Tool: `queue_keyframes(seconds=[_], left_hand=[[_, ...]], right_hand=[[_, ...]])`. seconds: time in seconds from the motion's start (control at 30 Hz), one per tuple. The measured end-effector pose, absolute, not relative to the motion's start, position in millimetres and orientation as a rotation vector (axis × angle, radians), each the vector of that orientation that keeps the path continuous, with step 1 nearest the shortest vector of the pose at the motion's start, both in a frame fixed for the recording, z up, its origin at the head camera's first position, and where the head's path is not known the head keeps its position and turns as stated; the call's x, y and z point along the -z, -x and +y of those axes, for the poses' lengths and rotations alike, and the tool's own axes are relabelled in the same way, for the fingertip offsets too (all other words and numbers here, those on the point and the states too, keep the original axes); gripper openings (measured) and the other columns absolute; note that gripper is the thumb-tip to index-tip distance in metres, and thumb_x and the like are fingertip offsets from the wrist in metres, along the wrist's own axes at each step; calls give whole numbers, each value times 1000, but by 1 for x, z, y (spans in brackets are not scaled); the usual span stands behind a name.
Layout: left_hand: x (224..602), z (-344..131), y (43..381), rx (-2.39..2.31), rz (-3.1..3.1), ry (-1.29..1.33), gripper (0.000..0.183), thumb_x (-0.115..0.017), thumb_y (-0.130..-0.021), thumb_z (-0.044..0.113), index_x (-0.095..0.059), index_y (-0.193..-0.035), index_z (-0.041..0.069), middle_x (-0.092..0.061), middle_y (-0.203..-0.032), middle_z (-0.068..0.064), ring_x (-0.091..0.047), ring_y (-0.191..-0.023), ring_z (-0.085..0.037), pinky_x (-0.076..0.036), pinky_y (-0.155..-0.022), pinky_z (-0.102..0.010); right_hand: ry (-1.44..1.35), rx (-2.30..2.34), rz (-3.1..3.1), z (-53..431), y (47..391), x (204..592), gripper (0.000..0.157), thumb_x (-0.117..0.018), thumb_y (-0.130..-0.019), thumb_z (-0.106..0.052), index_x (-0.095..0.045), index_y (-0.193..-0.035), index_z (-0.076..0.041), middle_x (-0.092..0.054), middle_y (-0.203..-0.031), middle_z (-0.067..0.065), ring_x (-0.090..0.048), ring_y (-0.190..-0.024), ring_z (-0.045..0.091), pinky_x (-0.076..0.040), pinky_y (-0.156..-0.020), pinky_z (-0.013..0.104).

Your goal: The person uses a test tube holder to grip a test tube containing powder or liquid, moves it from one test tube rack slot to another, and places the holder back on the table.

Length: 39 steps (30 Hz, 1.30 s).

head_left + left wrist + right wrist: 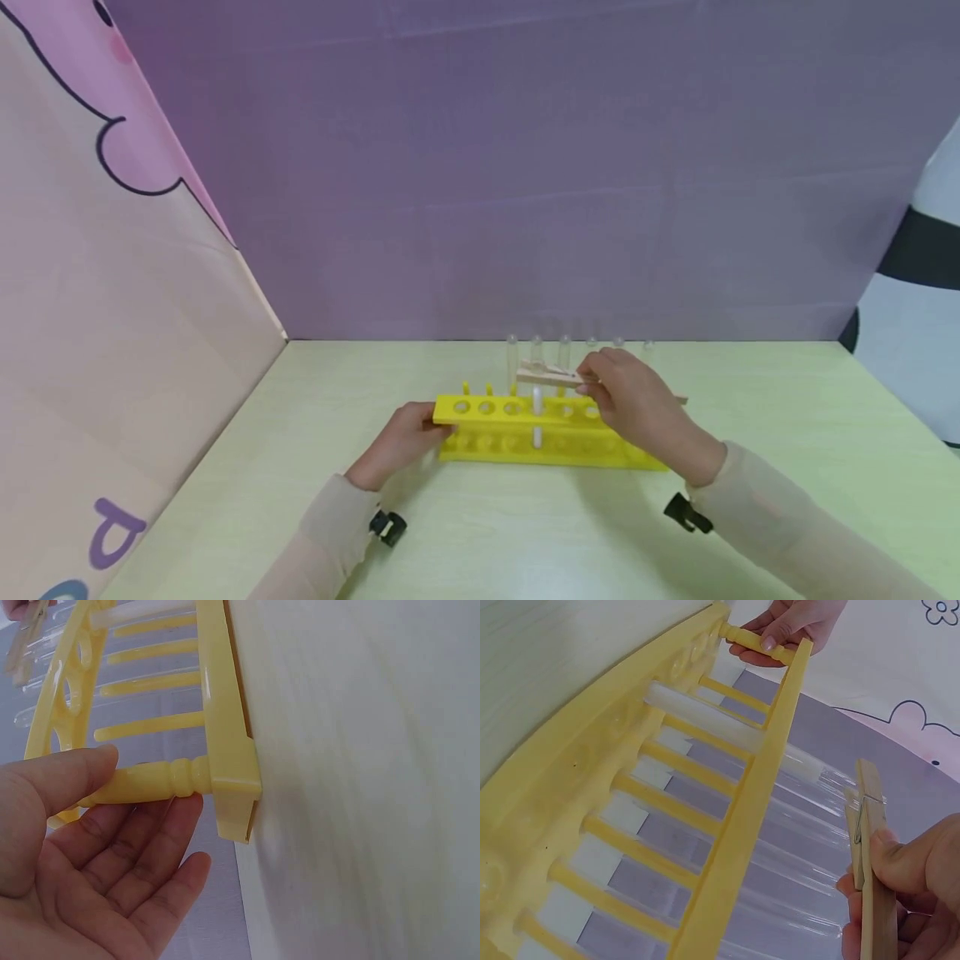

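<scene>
A yellow test tube rack [487, 456] stands on the table. My left hand [405, 442] holds its left end post [150, 782], thumb on one side and fingers on the other. In my right hand [645, 408] is a wooden test tube clamp [877, 892], held above the rack with its spring end pointing left. One test tube with white contents [705, 716] stands upright in a hole of the rack. The clamp's jaws are at the upper end of this tube; whether they grip it I cannot tell.
Several clear test tubes [564, 350] stand rounded end up along the rack's back, on yellow pegs [682, 769]. Behind the table [495, 533] rises a purple backdrop [480, 183], with a pale printed panel [135, 333] at the left.
</scene>
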<state>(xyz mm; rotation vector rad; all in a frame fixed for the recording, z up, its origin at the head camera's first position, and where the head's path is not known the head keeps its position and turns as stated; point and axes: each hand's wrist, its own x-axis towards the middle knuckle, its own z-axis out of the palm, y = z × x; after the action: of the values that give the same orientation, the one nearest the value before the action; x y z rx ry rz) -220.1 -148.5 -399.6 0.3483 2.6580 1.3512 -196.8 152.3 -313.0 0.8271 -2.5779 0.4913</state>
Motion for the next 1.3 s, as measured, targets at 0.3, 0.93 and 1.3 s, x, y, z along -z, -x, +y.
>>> queue_keyframes(seconds=[0.3, 0.93, 1.3], left_hand=[[401, -147, 220, -1360, 2659, -344, 30, -61, -90, 8, -63, -120, 7, -65, -117, -7, -59, -95, -15, -51, -86, -38], [400, -147, 220, -1343, 2664, -341, 31, -61, -90, 8, -63, -121, 7, -64, -118, -7, -58, -95, -15, -51, -85, -38], [401, -146, 220, -1368, 2647, -324, 30, -61, -90, 8, -63, -120, 6, -65, -117, -7, -59, -95, -16, -51, -85, -38]], right_hand=[[-787, -479, -2570, 151, 194, 304, 14, -72, -81, -6, -62, -90, -4, -60, -81, 3, -51, -72, 18, -51, -66, 35], [-729, -541, -2578, 156, 189, 301, 13, -69, -84, -8, -61, -93, -4, -58, -84, 5, -46, -69, 17, -47, -63, 32], [-685, -591, -2609, 165, 188, 304, 14, -68, -84, -6, -62, -96, -3, -56, -84, 4, -43, -67, 15, -43, -60, 31]])
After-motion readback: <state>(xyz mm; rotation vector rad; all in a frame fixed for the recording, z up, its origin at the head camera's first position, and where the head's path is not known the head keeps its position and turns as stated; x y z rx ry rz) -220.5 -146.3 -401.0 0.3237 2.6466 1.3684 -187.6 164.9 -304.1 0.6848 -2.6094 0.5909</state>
